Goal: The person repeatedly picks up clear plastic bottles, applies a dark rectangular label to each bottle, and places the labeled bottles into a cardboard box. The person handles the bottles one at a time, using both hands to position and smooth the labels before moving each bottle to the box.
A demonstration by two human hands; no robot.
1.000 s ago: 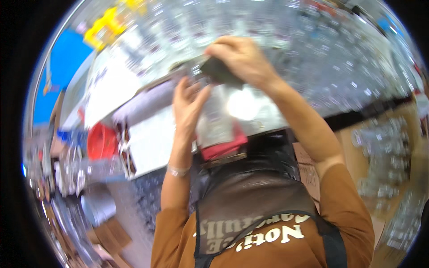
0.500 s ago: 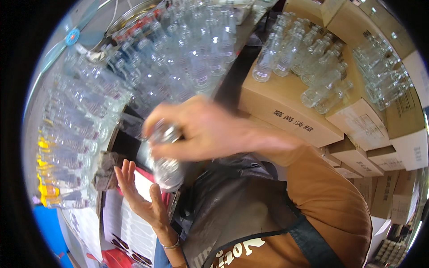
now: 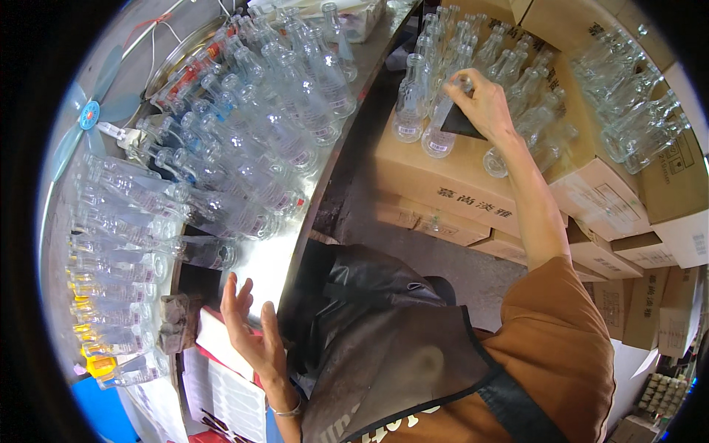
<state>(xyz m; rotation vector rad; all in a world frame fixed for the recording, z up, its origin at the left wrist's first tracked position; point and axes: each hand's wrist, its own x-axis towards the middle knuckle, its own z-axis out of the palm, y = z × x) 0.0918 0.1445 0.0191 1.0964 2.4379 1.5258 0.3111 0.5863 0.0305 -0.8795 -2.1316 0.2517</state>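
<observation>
My right hand (image 3: 481, 107) reaches out over a cardboard box and is closed at the neck of a clear glass bottle. That glass bottle (image 3: 439, 142) stands upright on the box, next to another clear bottle (image 3: 408, 111); a dark patch under my palm hides part of the bottles behind. My left hand (image 3: 255, 332) is empty, palm up with fingers spread, by the near edge of the metal table (image 3: 269, 258). Just beyond its fingertips a clear bottle (image 3: 210, 252) lies at the front of the bottles on the table.
Many clear bottles (image 3: 284, 133) crowd the table, and more lie stacked (image 3: 118, 292) at the left. Cardboard boxes (image 3: 473, 199) are piled on the right, with further bottles (image 3: 628, 103) on them. A blue fan (image 3: 88, 115) is at the far left. Papers (image 3: 225, 384) lie beside my left hand.
My right hand has moved from above my left hand to the box at the right, carrying a bottle. My left hand stays open, slightly farther right in view.
</observation>
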